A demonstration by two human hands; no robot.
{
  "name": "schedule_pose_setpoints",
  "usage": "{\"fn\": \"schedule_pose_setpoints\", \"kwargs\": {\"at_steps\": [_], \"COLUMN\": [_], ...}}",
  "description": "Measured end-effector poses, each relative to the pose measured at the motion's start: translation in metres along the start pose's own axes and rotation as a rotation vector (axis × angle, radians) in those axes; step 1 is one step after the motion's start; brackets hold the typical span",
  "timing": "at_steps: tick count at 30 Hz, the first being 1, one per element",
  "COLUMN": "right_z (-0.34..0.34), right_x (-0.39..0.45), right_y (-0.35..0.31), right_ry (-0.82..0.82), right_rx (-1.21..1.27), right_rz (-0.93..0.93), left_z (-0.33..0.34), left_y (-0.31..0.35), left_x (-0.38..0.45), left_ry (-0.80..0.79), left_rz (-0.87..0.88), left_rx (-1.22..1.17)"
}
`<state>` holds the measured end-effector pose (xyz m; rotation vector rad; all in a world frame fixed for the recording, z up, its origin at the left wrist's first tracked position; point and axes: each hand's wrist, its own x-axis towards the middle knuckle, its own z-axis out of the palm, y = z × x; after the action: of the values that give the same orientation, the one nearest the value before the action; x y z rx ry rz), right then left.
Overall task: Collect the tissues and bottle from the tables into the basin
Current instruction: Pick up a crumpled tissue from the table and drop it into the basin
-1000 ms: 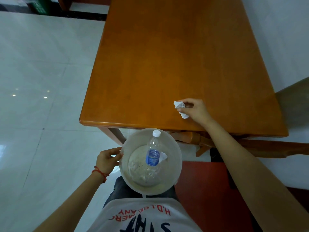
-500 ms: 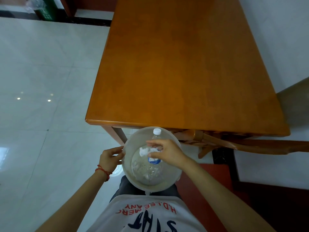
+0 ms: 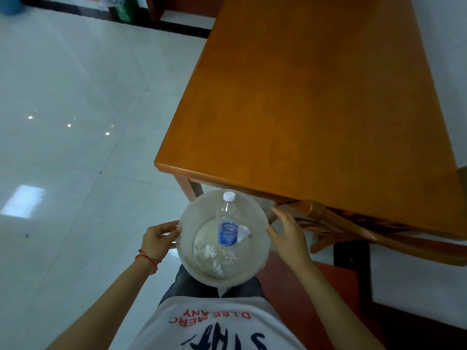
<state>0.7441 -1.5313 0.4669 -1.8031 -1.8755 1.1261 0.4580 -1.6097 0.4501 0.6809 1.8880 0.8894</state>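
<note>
The right hand [image 3: 286, 236], which half a second ago was over the basin [image 3: 261, 248] dropping a tissue, is now resting outside its right rim, fingers [image 3: 284, 218] spread open and holding nothing. The left hand [image 3: 158, 239] is still gripping the left rim, fingers curled around it. The round, pale, translucent plastic basin is sitting close to the person's waist. Inside, a clear bottle [image 3: 227, 231] with a white cap and blue label is lying among crumpled white tissues [image 3: 208, 251]. The glossy orange wooden bench [image 3: 316, 109] is now sitting further right in view.
</note>
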Motion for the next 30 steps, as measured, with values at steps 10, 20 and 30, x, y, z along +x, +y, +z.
{"fn": "schedule_pose_setpoints", "kwargs": {"at_steps": [10,20,30], "right_z": [0.045,0.134,0.265], "right_x": [0.015,0.015,0.014], "right_y": [-0.025,-0.115,-0.220], "right_ry": [-0.236,-0.293,-0.404], "right_rx": [0.237,0.202,0.208], "right_rz": [0.215,0.163,0.117], "left_z": [-0.049,-0.146,-0.295], "left_y": [-0.036,-0.084,-0.131], "left_x": [-0.030,-0.026,-0.009], "left_ry": [0.193,0.319,0.462], "left_rz": [-0.074,-0.140,-0.185], "left_rx": [-0.113,-0.220,-0.234]}}
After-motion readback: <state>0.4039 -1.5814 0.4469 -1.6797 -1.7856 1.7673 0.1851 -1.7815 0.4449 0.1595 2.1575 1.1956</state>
